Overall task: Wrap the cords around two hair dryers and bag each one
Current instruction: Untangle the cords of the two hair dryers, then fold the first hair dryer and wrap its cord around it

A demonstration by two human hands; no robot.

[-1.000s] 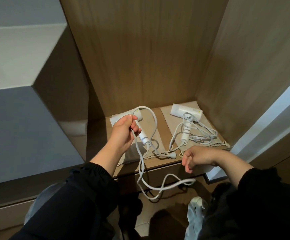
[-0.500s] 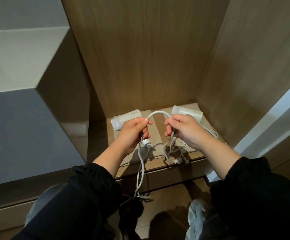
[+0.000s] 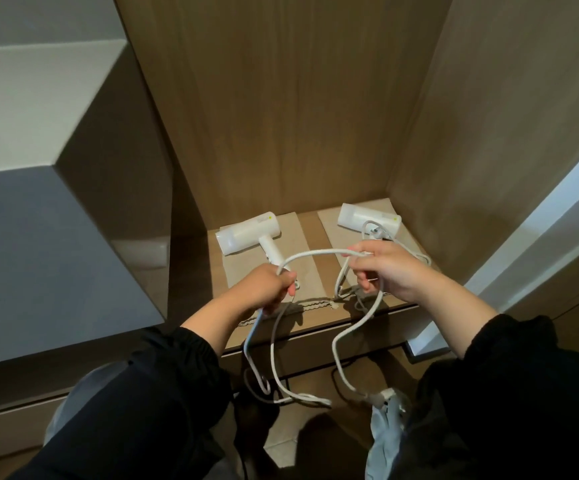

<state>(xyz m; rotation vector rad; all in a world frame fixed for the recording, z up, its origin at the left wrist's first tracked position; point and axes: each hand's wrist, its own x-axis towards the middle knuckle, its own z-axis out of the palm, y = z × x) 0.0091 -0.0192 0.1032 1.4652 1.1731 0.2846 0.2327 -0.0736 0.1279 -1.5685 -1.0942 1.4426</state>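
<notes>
Moved since half a second ago: the two hands have drawn apart, the span of cord between them has widened from a tight hoop into a low arch, and the left hand now sits lower on the handle, leaving the barrel in full view.

Item 1. Left hair dryer (image 3: 246,233): white, lying on a beige drawstring bag (image 3: 310,271) on the wooden shelf (image 3: 315,327). The barrel's long axis runs left to right, rising slightly to the right, and its open round end points left. The handle (image 3: 268,247) runs from the barrel toward the person. Its lower end is inside the left hand (image 3: 276,287), fingers curled tight round it.

Item 2. Cord (image 3: 315,252): arches from the left hand rightward to the right hand (image 3: 390,271), whose fingers pinch it. The slack drops past the shelf edge in loops, with the plug (image 3: 379,398) lowest.

Item 3. Right hair dryer (image 3: 367,220): lies on a second bag (image 3: 327,233) just behind the right hand, its own cord lying loose.

Judgement: the held span lies to the right of the handle and crosswise to its axis. The right hand is nearer the free length, so it is the likelier one to carry the turns around the handle.
</notes>
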